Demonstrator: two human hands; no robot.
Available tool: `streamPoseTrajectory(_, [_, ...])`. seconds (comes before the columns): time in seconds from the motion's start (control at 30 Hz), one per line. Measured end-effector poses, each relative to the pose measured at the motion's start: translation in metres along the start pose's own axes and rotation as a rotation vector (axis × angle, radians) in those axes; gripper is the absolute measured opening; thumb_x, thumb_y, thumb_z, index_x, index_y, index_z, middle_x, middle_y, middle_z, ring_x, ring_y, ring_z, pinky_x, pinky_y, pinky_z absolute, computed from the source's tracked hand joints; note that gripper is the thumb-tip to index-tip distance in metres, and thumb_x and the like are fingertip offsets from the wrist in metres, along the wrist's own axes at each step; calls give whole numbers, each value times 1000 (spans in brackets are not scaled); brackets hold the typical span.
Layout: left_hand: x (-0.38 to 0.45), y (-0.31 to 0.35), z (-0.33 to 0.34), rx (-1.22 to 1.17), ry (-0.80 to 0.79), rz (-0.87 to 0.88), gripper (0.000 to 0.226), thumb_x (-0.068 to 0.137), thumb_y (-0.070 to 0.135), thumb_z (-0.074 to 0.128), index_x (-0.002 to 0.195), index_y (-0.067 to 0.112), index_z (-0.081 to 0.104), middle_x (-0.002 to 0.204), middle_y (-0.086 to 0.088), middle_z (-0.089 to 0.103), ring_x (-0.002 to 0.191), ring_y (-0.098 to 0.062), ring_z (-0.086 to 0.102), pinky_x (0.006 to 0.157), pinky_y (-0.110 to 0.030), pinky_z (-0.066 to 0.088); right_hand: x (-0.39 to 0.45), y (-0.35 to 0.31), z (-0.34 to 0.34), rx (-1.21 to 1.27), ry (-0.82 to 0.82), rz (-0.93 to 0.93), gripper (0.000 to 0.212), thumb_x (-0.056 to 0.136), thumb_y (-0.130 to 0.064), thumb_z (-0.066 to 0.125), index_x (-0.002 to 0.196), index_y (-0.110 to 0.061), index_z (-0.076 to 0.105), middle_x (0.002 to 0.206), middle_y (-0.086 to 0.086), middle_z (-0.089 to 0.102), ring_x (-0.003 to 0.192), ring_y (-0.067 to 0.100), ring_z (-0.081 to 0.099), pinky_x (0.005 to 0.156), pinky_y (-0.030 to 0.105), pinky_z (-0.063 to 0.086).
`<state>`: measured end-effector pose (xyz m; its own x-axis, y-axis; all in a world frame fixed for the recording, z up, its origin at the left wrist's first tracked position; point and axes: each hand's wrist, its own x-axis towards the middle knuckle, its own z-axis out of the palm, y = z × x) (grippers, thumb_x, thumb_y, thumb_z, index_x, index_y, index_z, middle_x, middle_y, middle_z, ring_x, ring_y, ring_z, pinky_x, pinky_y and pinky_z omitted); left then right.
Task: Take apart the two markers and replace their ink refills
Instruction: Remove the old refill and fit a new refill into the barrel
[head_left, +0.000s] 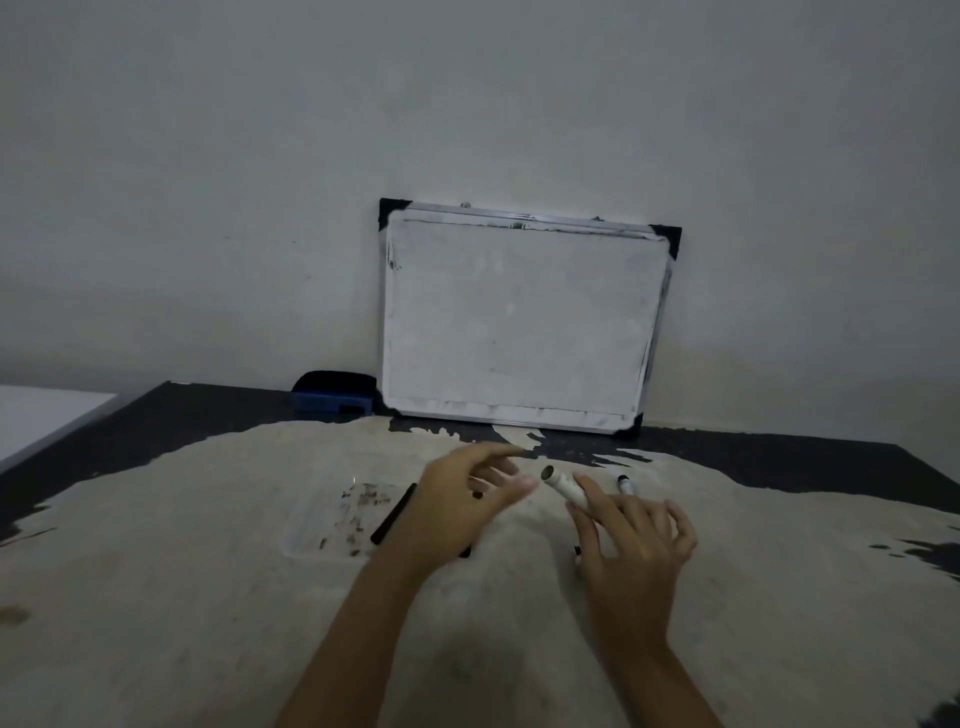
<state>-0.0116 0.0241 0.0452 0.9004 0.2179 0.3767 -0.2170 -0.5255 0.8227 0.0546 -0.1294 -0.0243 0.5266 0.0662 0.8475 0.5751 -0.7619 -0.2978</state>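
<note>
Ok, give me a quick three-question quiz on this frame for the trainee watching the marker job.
1. True or false: the whiteboard lies flat on the table.
2. Which hand holds the open white marker barrel? A) left B) right C) neither
3. What lies on the clear tray, partly hidden by the left hand?

Key:
1. False: it leans upright against the wall.
2. B: the right hand holds it, its open end pointing up and away.
3. A thin black stick, probably an ink refill.
</note>
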Motion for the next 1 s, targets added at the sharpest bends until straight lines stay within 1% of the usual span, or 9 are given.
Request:
streamPoseTrajectory(0.13, [-4,-2,39,-186,-27,-51,24,75,29,72,98,29,67,94,8,71,88,-7,65,88,-27,53,0,-4,-4,26,-6,-13,34,82,-29,50,108,-19,69,80,0,71,78,21,63,96,39,29])
streamPoseTrajectory(0.2, [-6,-5,47,-232,-6,-73,18,77,26,71,95,29,68,91,6,72,86,-8,66,87,-31,54,-1,-3,-4,35,-13,-7,35,81,-28,49,110,-19,68,81,0,70,80,18,60,95,37,28])
streamPoseTrajectory(0.43, [-8,-6,53,-471,100,-100,13,79,14,68,86,24,72,89,-3,74,88,-13,70,80,-21,54,1,-8,-2,80,2,-55,41,81,-33,50,114,-15,65,79,1,72,91,12,47,90,35,28])
streamPoseTrajectory(0.5, [-6,-4,46,-460,164,-95,10,79,15,68,86,22,71,85,2,75,85,-9,70,76,-18,53,0,-8,-1,84,-11,-12,48,80,-37,52,121,-13,60,85,2,72,96,14,51,92,36,29])
streamPoseTrajectory(0.6, [2,-1,22,-432,298,-83,14,80,18,67,79,32,65,72,18,72,78,5,67,67,-6,50,-2,-13,-1,101,-40,176,57,79,-43,60,127,-16,51,101,5,66,105,27,57,97,44,32])
streamPoseTrajectory(0.67, [6,-2,0,-406,395,-60,15,81,20,65,82,35,62,77,19,68,77,9,65,68,-5,51,-2,-19,-1,148,-45,271,48,78,-33,70,119,-15,54,101,4,63,106,30,57,98,49,34])
streamPoseTrajectory(0.77, [6,-10,-27,-387,497,-7,17,83,15,62,87,31,62,87,10,68,80,5,66,73,-11,54,-5,-34,3,213,-94,230,24,78,-25,71,100,-21,63,94,-10,57,100,18,53,95,34,29])
streamPoseTrajectory(0.83, [5,-18,-38,-363,547,-24,15,83,17,62,90,30,63,92,5,69,88,-3,67,80,-21,55,-8,-46,9,253,-208,210,12,80,-27,65,92,-27,65,91,-12,55,91,12,50,91,29,25])
streamPoseTrajectory(1.0, [3,-28,-47,-371,627,-101,20,83,18,62,103,15,64,98,-6,69,95,-17,66,90,-37,53,-17,-76,28,124,-445,139,14,80,-42,61,87,-35,71,89,-14,52,90,9,45,89,30,25])
